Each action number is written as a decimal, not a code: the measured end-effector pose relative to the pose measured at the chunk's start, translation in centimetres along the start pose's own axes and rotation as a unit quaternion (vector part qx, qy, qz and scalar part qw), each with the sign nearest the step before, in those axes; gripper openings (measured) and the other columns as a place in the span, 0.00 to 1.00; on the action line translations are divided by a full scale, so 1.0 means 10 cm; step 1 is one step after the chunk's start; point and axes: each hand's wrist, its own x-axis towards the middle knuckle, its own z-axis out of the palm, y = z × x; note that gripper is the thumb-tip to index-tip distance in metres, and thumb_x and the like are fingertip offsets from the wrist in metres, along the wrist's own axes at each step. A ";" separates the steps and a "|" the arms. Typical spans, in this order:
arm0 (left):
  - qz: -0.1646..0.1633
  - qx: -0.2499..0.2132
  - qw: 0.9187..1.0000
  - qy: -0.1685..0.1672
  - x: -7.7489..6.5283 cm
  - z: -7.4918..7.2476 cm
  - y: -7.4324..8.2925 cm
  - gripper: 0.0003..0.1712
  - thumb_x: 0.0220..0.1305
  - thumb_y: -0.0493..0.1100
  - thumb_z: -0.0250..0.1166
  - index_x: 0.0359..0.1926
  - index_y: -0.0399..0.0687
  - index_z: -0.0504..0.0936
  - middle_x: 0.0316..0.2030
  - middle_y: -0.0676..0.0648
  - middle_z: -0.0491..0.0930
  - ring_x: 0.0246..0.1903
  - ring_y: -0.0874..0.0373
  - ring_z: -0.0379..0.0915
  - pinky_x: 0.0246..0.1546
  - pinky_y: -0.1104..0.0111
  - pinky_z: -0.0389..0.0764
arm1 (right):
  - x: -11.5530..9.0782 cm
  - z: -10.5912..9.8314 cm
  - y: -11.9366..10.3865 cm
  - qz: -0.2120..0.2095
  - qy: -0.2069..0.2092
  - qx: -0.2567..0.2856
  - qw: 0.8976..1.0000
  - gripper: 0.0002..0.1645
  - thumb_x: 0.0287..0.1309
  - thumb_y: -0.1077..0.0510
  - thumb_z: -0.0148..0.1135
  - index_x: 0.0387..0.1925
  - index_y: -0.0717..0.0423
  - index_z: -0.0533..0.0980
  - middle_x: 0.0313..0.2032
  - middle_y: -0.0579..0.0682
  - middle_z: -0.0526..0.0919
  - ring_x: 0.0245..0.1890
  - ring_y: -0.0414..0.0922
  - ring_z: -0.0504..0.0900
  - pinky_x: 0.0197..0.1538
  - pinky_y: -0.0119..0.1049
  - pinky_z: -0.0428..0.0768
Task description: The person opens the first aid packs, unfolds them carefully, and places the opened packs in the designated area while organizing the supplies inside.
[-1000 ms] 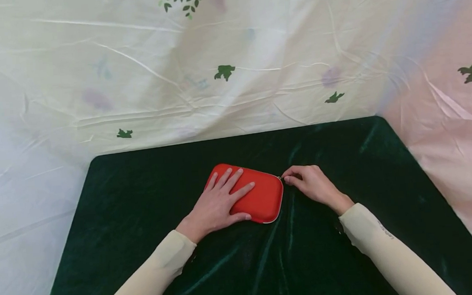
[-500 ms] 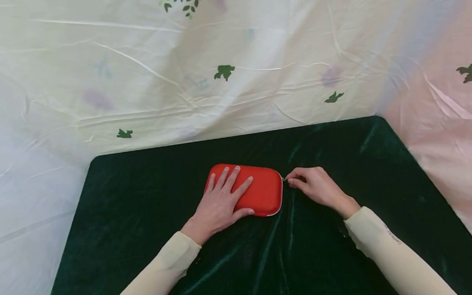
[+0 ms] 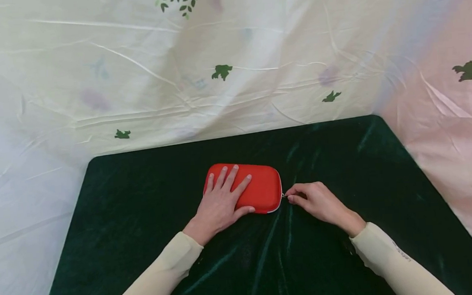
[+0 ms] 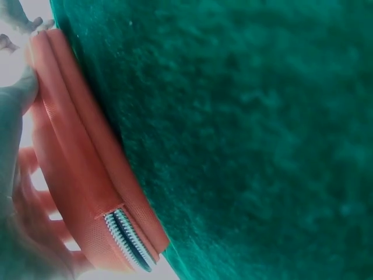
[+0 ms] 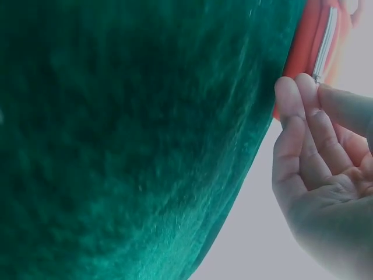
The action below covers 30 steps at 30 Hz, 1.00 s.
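Observation:
A red zip-up case [image 3: 265, 184] with rounded corners lies flat on the dark green cloth. My left hand [image 3: 217, 207] rests on its left half, fingers straight and spread, thumb along the near edge. My right hand [image 3: 321, 202] pinches the zipper pull [image 3: 284, 195] between thumb and fingertips at the right side of the case. In the right wrist view, a pale zipper track [image 5: 324, 46] runs along the case side to those fingertips. Two parted rows of zipper teeth [image 4: 119, 235] show on the near side in the left wrist view. The inside of the case is hidden.
Dark green velvety cloth [image 3: 149, 194] covers the table, with creases in front of and beyond the case. Pale curtains [image 3: 153, 80] with green leaf and bird shapes hang behind and at both sides.
My right hand has drawn the zipper pull around the far right corner and toward me along the right side. The case has turned slightly counterclockwise. My left hand stays on it.

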 end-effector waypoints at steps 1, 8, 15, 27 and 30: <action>-0.001 0.000 1.000 0.003 0.00 0.00 0.00 0.49 0.68 0.75 0.56 0.82 0.63 0.55 0.82 0.42 0.47 0.79 0.37 0.43 0.76 0.38 0.47 | -0.02 0.01 -0.01 -0.002 -0.003 0.003 1.000 0.09 0.70 0.59 0.66 0.49 0.52 0.84 0.34 0.42 0.85 0.26 0.39 0.77 0.32 0.32 0.78; -0.010 0.001 1.000 0.003 0.00 0.00 0.01 0.49 0.68 0.75 0.55 0.82 0.64 0.55 0.82 0.42 0.48 0.79 0.38 0.44 0.76 0.39 0.47 | -0.10 0.10 -0.07 -0.010 -0.026 0.036 0.999 0.10 0.70 0.59 0.65 0.51 0.54 0.83 0.36 0.42 0.87 0.28 0.37 0.79 0.33 0.31 0.80; -0.013 -0.003 1.000 -0.006 0.01 0.00 0.03 0.49 0.68 0.75 0.56 0.83 0.65 0.54 0.82 0.43 0.46 0.79 0.38 0.41 0.76 0.39 0.45 | -0.14 0.20 -0.11 -0.020 -0.041 0.060 0.997 0.11 0.69 0.57 0.66 0.50 0.55 0.83 0.36 0.41 0.87 0.27 0.35 0.80 0.32 0.32 0.81; -0.013 0.002 1.000 -0.008 0.02 0.01 0.02 0.49 0.68 0.76 0.55 0.83 0.65 0.54 0.83 0.43 0.45 0.79 0.39 0.42 0.76 0.39 0.45 | -0.04 0.59 0.38 -0.067 -0.055 0.130 0.988 0.13 0.71 0.49 0.64 0.53 0.47 0.82 0.39 0.38 0.88 0.30 0.36 0.83 0.31 0.30 0.81; -0.011 0.000 1.000 -0.008 0.01 0.01 0.02 0.50 0.68 0.76 0.56 0.83 0.65 0.54 0.83 0.43 0.45 0.79 0.39 0.41 0.76 0.39 0.45 | -0.03 0.58 0.32 -0.075 -0.057 0.122 0.988 0.14 0.72 0.50 0.63 0.53 0.50 0.82 0.40 0.41 0.88 0.32 0.36 0.84 0.33 0.31 0.82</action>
